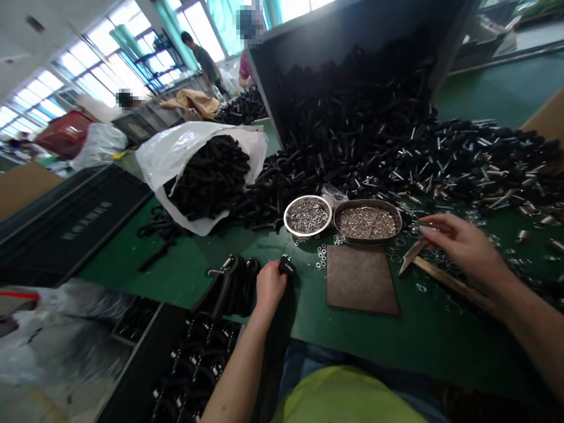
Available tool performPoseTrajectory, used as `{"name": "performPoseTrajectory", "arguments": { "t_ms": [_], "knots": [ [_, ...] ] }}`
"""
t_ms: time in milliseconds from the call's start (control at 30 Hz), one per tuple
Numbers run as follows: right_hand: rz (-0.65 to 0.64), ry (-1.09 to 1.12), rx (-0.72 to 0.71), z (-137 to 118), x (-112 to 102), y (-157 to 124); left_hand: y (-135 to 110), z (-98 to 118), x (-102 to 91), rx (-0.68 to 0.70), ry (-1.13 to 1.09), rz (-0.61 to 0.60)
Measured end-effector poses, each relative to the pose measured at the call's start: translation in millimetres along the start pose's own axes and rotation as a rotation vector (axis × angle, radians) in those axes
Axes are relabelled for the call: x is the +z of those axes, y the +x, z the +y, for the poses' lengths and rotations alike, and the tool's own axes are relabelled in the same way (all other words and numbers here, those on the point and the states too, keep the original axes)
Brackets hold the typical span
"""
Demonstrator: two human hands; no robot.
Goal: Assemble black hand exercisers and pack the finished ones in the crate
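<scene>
My left hand (269, 286) is closed around a black curved handle part (287, 267) at the near edge of the green table (423, 335), beside a small stack of similar black parts (233, 282). My right hand (462, 244) reaches over scattered washers right of an oval metal dish (368, 222), fingers pinched on something small I cannot make out. A round metal bowl of washers (307, 215) sits left of the oval dish. A brown square mat (361, 279) lies between my hands.
A huge heap of black parts and bolts (396, 135) spills from a dark bin across the table's far side. A white bag of black parts (207, 173) lies left. A black crate (194, 364) holds assembled parts below. Other people work in the far background.
</scene>
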State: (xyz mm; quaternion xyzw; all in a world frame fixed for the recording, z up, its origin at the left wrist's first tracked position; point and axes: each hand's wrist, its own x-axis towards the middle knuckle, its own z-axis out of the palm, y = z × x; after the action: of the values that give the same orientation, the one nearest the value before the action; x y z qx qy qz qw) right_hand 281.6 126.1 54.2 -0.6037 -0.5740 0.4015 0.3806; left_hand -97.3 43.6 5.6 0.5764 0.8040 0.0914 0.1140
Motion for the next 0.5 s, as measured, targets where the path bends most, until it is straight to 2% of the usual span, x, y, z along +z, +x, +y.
{"name": "performPoseTrajectory", "arguments": {
  "t_ms": [133, 233, 300, 400, 500],
  "knots": [
    [-0.133, 0.223, 0.065, -4, 32, -54, -5, 0, 5.4, 0.038, 0.086, -0.034],
    [-0.264, 0.397, 0.153, -5, 55, -81, -5, 2, 5.7, 0.085, 0.175, -0.054],
    [-0.319, 0.5, 0.212, -6, 66, -92, -3, 4, 6.0, 0.118, 0.209, -0.052],
    [-0.333, 0.574, 0.26, -9, 76, -103, 1, 4, 5.6, 0.138, 0.212, -0.048],
    [-0.349, 0.574, 0.252, -12, 79, -109, 4, 0, 1.0, 0.09, 0.14, -0.061]
  ]
}}
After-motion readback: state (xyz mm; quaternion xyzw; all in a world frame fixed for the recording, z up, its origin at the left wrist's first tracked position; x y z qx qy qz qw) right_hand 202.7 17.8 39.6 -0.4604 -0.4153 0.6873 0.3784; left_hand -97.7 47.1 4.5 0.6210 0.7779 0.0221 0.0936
